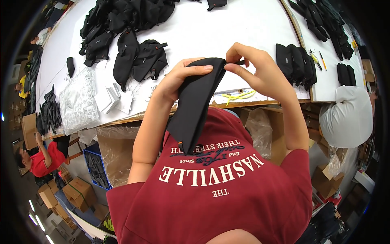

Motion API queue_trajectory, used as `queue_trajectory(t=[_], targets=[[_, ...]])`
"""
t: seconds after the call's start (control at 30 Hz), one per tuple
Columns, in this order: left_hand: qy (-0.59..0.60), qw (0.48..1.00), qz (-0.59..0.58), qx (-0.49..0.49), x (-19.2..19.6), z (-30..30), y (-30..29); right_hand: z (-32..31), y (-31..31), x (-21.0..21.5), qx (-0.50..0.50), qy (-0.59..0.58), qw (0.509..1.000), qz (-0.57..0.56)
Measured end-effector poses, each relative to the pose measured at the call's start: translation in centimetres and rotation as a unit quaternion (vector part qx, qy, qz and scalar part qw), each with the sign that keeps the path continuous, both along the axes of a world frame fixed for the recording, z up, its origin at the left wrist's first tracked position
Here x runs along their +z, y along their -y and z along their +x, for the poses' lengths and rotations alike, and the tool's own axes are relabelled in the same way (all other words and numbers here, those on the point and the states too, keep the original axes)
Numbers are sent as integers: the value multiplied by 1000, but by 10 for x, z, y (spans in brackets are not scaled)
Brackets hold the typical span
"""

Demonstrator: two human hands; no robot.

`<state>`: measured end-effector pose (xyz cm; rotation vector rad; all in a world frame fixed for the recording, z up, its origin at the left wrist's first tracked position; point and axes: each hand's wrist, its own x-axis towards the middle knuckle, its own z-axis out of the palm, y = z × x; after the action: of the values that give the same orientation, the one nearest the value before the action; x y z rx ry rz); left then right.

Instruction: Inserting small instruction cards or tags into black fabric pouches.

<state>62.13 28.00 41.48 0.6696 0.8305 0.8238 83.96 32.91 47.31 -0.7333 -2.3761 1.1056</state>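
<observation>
A flat black fabric pouch (191, 99) hangs in front of my chest, with a small orange tag at its lower end. My left hand (180, 77) is closed around its upper part, thumb lying on top near the upper edge. At the pouch's upper right corner, my right hand (250, 65) pinches a short black tab between thumb and index finger. On the white table beyond lie two more black pouches (148, 59) with loops and orange tags. A large heap of black pouches (122, 16) is behind them.
A clear plastic bag of white labels (80, 99) and white cards (109, 99) lie left. Yellow strips (239, 96) rest at the table edge. To the right are stacked pouches (294, 63), yellow-handled snips (315, 59) and a pen (323, 61). People sit at both sides.
</observation>
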Motion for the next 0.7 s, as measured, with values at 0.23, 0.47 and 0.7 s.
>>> queue_trajectory(t=[0.23,0.47,0.7], targets=[[22,988,15,155,-9,9,-8,-16,28,-1,-5,-48,984,170],[217,961,-7,170,-27,-26,-30,-30,54,1,106,-107,976,157],[199,957,1,212,-30,-34,-31,-26,48,-2,93,-87,984,127]])
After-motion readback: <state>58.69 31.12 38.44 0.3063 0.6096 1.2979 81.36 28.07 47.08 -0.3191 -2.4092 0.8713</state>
